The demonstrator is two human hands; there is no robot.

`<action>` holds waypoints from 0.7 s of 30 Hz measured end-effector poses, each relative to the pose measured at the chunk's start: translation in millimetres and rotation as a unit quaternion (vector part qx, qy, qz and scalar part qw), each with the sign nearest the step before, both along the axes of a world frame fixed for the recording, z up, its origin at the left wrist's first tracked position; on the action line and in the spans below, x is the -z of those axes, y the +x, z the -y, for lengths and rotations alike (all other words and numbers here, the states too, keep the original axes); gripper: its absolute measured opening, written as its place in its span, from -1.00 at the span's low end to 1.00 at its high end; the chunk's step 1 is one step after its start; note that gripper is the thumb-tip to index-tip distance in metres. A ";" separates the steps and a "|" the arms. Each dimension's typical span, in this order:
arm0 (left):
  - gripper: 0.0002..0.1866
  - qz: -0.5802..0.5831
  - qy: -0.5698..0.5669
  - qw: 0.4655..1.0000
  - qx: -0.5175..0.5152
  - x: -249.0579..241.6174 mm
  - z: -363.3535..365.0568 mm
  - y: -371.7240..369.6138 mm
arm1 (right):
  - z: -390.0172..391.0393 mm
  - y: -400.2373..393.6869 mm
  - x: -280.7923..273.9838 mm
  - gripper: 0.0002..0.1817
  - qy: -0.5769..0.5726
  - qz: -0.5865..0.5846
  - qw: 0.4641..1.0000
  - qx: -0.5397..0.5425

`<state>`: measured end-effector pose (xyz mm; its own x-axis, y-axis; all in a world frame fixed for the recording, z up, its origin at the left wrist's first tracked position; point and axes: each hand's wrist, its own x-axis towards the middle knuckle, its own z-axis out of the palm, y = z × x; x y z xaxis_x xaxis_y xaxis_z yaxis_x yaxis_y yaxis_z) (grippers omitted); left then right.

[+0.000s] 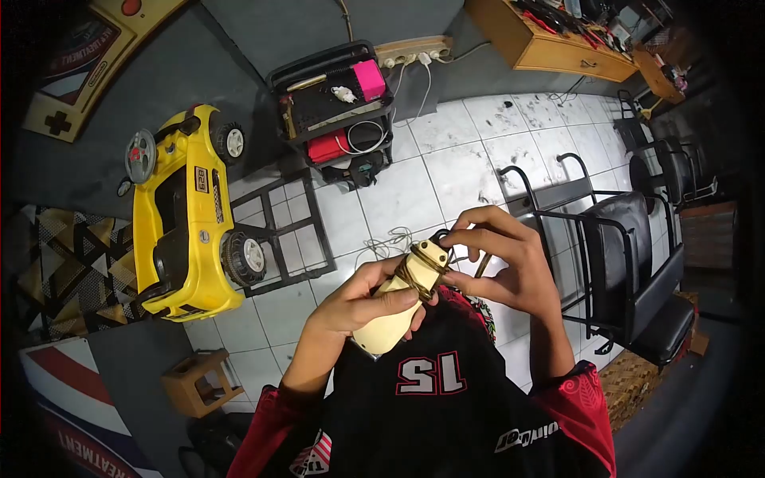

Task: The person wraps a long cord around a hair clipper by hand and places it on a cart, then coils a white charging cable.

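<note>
A cream hair clipper [382, 323] is held in front of my chest, tilted, with its wide end toward me. My left hand [351, 307] is closed around its body, the thumb lying along the top. A dark brownish cord [416, 280] is wound in several turns around the narrow end, where small dark screws show. At that end, my right hand [510, 259] has its fingers bent and the fingertips on the cord. A short length of cord shows between its thumb and fingers. More thin cord [390, 241] hangs in loose loops behind the clipper.
A black trolley [331, 115] with a pink box [369, 80] stands by the wall under a power strip [414, 52]. To the left is a yellow toy car [191, 215]; to the right, black barber chairs [621, 255]. A wooden drawer cabinet [570, 60] hangs at the back.
</note>
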<state>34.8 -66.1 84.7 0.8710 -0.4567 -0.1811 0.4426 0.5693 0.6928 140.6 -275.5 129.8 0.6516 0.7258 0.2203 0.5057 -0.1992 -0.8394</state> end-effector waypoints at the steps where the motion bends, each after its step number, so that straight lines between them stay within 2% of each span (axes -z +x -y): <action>1: -0.56 0.000 0.001 1.000 -0.001 0.2 0.3 0.4 | 0.1 -0.6 1.9 -0.65 0.001 0.000 1.000 -0.001; 7: -0.56 -0.011 0.026 1.000 -0.005 -2.0 3.6 0.1 | -0.3 -4.3 2.8 -0.65 -0.003 -0.015 1.000 0.015; 9: -0.57 -0.038 0.037 0.998 -0.035 -8.9 5.8 -1.4 | -0.9 -5.5 3.3 -0.66 -0.012 0.001 1.000 0.022; 12: -0.58 -0.010 0.020 1.000 -0.004 2.2 2.3 -2.4 | -0.2 -5.9 10.0 -0.64 0.012 0.030 0.999 0.020; 16: -0.60 -0.002 0.035 0.998 -0.047 -0.5 4.0 -2.7 | 4.1 -7.1 -1.2 -0.68 -0.019 0.041 0.998 0.035; 18: -0.62 -0.029 0.062 0.993 -0.100 2.4 -3.5 -0.9 | 21.3 -11.5 -5.8 -0.71 -0.181 0.067 0.980 0.048; 19: -0.65 -0.025 0.084 0.989 -0.121 4.1 -8.6 0.5 | 26.8 -11.0 -9.9 -0.73 -0.148 0.118 0.982 0.011; 20: -0.64 -0.007 0.087 0.989 -0.121 12.6 -16.1 1.2 | 30.9 -11.6 -10.9 -0.73 -0.147 0.119 0.982 0.008; 21: -0.64 -0.007 0.098 0.989 -0.113 12.1 -19.2 0.0 | 34.8 -13.7 -11.1 -0.74 -0.155 0.198 0.968 -0.026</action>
<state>34.8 -46.8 72.6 0.9436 -0.2055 -0.2597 0.3297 0.5097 0.7947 127.0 -310.3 140.9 0.5213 0.8266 0.2123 0.7916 -0.3753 -0.4822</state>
